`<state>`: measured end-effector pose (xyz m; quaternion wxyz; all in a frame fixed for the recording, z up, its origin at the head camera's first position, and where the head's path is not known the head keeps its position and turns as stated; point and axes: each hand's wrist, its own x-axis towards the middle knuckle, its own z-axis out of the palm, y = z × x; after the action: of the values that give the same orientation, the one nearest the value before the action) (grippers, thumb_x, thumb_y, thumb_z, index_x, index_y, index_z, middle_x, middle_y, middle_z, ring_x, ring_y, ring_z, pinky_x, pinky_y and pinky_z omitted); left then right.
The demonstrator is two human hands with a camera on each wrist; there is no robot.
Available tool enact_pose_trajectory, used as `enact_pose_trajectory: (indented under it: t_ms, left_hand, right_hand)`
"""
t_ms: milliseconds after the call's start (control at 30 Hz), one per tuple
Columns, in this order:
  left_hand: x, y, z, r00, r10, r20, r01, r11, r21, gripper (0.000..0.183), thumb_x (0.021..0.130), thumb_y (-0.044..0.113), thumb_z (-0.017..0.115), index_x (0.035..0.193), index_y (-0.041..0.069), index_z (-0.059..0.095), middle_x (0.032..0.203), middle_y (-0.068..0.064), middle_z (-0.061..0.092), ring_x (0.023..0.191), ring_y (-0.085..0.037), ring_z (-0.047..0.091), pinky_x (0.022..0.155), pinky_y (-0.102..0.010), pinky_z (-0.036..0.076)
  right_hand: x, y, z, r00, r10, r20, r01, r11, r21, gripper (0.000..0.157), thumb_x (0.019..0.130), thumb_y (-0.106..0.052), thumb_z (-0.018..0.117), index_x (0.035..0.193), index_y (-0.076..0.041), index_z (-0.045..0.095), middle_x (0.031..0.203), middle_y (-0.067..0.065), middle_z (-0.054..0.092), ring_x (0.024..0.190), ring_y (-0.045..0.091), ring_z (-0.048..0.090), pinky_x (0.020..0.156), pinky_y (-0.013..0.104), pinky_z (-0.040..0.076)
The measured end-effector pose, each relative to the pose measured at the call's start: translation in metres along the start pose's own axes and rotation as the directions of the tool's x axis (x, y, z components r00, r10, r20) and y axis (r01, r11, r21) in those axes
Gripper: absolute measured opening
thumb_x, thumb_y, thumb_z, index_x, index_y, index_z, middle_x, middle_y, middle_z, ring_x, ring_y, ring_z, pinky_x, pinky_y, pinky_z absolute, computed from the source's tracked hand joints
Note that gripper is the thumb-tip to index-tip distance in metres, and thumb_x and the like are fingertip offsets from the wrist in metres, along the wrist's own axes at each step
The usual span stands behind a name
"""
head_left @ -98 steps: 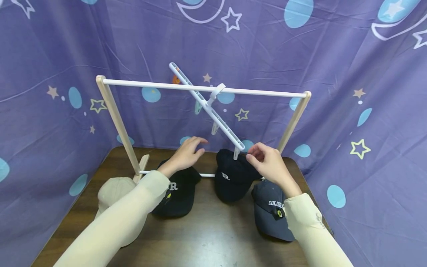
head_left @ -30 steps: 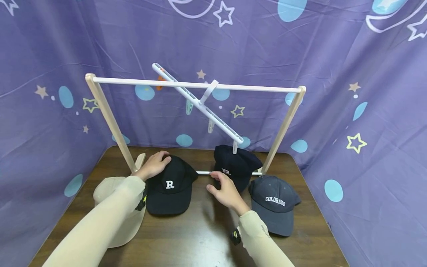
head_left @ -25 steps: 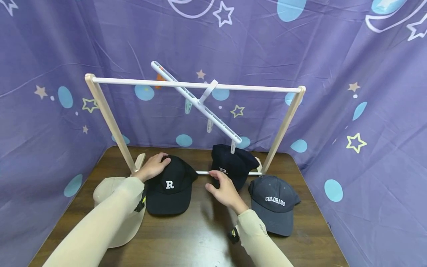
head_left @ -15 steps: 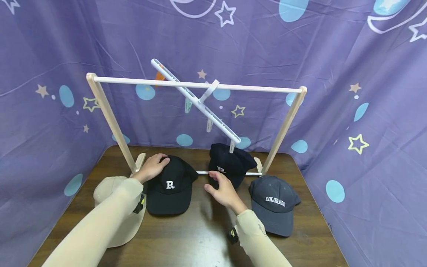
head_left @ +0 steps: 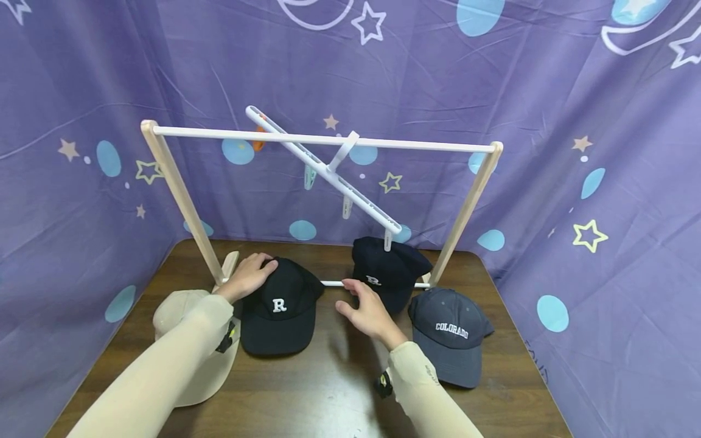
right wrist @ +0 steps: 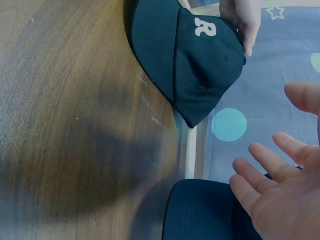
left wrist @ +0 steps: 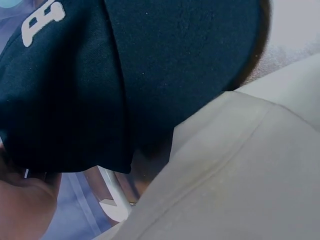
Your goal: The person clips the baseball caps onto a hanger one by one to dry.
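At the left middle of the table, my left hand [head_left: 249, 277] holds the crown of a black baseball cap [head_left: 282, 331] with a white R, thumb on the front. That cap [left wrist: 175, 60] fills much of the left wrist view, its brim toward the person. My right hand [head_left: 372, 313] holds nothing; its fingers [right wrist: 267, 162] are spread and relaxed in the right wrist view. Behind it, a second dark cap [head_left: 389, 264] with an R hangs from the right-end clip [head_left: 387, 241] of a white clip hanger [head_left: 356, 196].
The hanger hooks over the white rail [head_left: 219, 133] of a wooden-post rack and tilts across it, with other clips dangling. A beige cap [head_left: 210, 380] lies partly under the left sleeve. A dark grey COLORADO cap [head_left: 451, 340] sits at the right. A purple curtain [head_left: 438, 79] surrounds the table.
Both hands came down from beside the hanger: the left to the black cap, the right leftward to before the hanging cap. Over the last second the hands barely move, while the hanger sways slightly.
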<state>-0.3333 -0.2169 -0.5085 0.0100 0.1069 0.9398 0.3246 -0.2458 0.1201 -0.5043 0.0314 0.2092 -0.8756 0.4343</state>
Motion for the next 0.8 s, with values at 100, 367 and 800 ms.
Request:
enact_pose_trajectory:
  t_ms: [100, 367, 800]
  left_hand:
    - [0.000, -0.001, 0.001, 1.000, 0.011, -0.006, -0.011, 1.000, -0.007, 0.052, 0.115, 0.034, 0.044, 0.144, -0.009, 0.052, 0.147, -0.034, 0.050, 0.141, -0.054, 0.043, 0.116, -0.065, 0.033]
    - [0.001, -0.006, 0.003, 0.998, 0.043, -0.045, -0.043, 0.999, -0.007, 0.048, 0.113, 0.033, 0.047, 0.136, -0.008, 0.058, 0.138, -0.031, 0.057, 0.134, -0.051, 0.051, 0.114, -0.062, 0.037]
    - [-0.003, 0.002, 0.000, 0.992, 0.088, -0.087, -0.088, 0.996, 0.007, 0.040, 0.112, 0.033, 0.051, 0.124, -0.003, 0.063, 0.129, -0.026, 0.064, 0.126, -0.046, 0.058, 0.108, -0.059, 0.043]
  right_hand:
    - [-0.001, 0.000, -0.001, 1.000, 0.001, 0.000, -0.001, 1.000, -0.004, 0.055, 0.096, -0.026, 0.071, 0.144, -0.004, 0.058, 0.137, 0.019, 0.066, 0.130, 0.040, 0.061, 0.111, 0.053, 0.046]
    - [0.001, -0.001, -0.002, 1.000, -0.021, 0.009, 0.021, 1.000, 0.017, 0.054, 0.097, -0.025, 0.070, 0.144, -0.001, 0.058, 0.140, 0.023, 0.064, 0.130, 0.040, 0.061, 0.112, 0.053, 0.046]
    - [0.004, -0.005, -0.002, 1.000, -0.007, 0.020, 0.007, 1.000, 0.008, 0.054, 0.097, -0.024, 0.070, 0.145, -0.003, 0.058, 0.143, 0.020, 0.063, 0.131, 0.039, 0.061, 0.113, 0.051, 0.045]
